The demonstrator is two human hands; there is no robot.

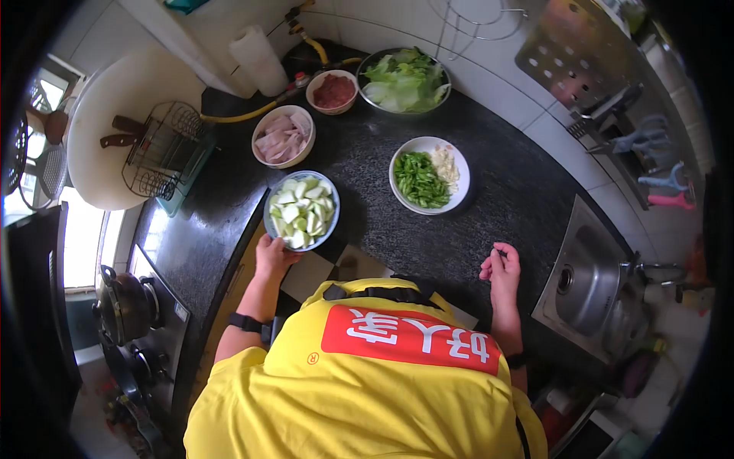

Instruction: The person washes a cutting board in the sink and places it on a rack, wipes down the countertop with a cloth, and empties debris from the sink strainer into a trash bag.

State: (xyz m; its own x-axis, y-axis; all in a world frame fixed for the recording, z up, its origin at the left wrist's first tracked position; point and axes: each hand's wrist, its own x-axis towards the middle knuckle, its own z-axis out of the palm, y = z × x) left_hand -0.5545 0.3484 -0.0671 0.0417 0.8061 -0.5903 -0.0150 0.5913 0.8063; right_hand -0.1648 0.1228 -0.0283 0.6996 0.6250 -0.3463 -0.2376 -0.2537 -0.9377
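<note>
My left hand (274, 256) grips the near rim of a bowl of pale green and white cut vegetable pieces (303, 208) at the counter's front edge. Over the counter at the right, my right hand (500, 267) has its fingers curled; whether anything small is between them is hidden. Between and beyond my hands stands a white bowl with sliced green peppers (422, 181) and chopped pale bits (444, 167). Behind the left bowl are a bowl of pale pink slices (284, 136), a smaller bowl of red meat (335, 91) and a metal bowl of leafy greens (404, 81).
A steel sink (587, 277) lies at the right. At the left are a wire rack (162, 151) with knives, a pot (122, 306) on the stove and a large white round pan or basin (92, 145). A paper roll (258, 60) stands at the back.
</note>
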